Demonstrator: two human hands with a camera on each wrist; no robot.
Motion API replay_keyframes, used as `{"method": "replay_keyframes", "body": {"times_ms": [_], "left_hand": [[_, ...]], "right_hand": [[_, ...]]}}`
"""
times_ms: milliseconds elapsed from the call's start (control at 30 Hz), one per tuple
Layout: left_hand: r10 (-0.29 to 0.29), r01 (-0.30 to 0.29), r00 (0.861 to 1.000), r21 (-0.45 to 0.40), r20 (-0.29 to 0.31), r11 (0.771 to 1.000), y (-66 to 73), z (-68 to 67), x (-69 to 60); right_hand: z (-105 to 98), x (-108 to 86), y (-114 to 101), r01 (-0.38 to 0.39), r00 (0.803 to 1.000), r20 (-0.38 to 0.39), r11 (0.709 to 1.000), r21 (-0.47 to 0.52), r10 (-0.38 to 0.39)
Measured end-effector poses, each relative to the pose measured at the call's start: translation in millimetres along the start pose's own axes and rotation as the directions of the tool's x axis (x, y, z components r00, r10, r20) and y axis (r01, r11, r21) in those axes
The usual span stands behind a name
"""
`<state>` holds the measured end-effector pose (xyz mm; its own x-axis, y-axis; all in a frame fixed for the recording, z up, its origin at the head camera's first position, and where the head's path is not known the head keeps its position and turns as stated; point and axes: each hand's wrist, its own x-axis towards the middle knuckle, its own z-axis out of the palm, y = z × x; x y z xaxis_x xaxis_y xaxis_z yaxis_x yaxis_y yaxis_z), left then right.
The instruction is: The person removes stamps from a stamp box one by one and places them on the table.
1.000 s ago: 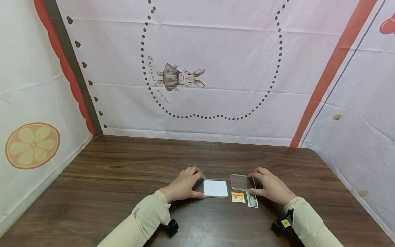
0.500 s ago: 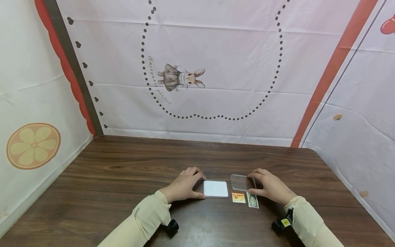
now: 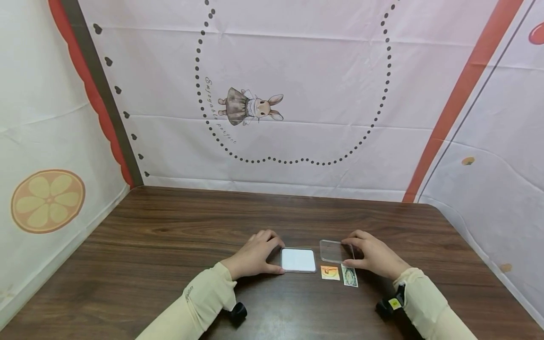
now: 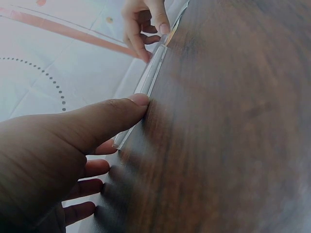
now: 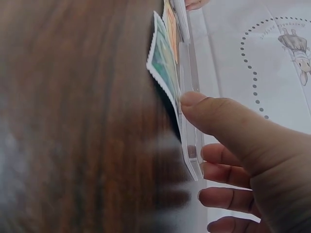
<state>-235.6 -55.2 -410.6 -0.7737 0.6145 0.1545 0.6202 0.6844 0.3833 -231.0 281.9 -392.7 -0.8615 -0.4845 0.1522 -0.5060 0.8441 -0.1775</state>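
Observation:
My left hand (image 3: 257, 255) spans the left end of a shallow clear plastic box with a white insert (image 3: 298, 260), thumb on the near edge and a finger at the far edge. The box lies flat on the table. In the left wrist view the thumb (image 4: 140, 99) presses its side. To the right, my right hand (image 3: 374, 255) holds a clear plastic lid (image 3: 333, 251) the same way by its right end. Just in front of the lid lie an orange postage stamp (image 3: 329, 272) and a green postage stamp (image 3: 350, 276). The green stamp looks curled in the right wrist view.
Both hands work on a dark wood-grain table (image 3: 191, 222). A printed cloth (image 3: 318, 94) with a rabbit picture hangs behind it, and cloth also stands along both sides. A black wrist device (image 3: 388, 306) sits below the right sleeve, another (image 3: 238, 312) below the left.

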Motion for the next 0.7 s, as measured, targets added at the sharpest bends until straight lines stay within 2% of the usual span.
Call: {"method": "replay_keyframes", "body": {"times_ms": [300,700], "left_hand": [[0.000,0.000,1.000,0.009,0.003,1.000,0.6,-1.0,0.1],[0.000,0.000,1.000,0.012,0.013,1.000,1.8,-2.6,-0.5]], "right_hand": [[-0.7,2.6,2.5,-0.003,1.000,-0.007,0.998,0.059,0.003],[3.5,2.4,4.4,0.006,0.999,-0.044,0.997,0.076,-0.002]]}}
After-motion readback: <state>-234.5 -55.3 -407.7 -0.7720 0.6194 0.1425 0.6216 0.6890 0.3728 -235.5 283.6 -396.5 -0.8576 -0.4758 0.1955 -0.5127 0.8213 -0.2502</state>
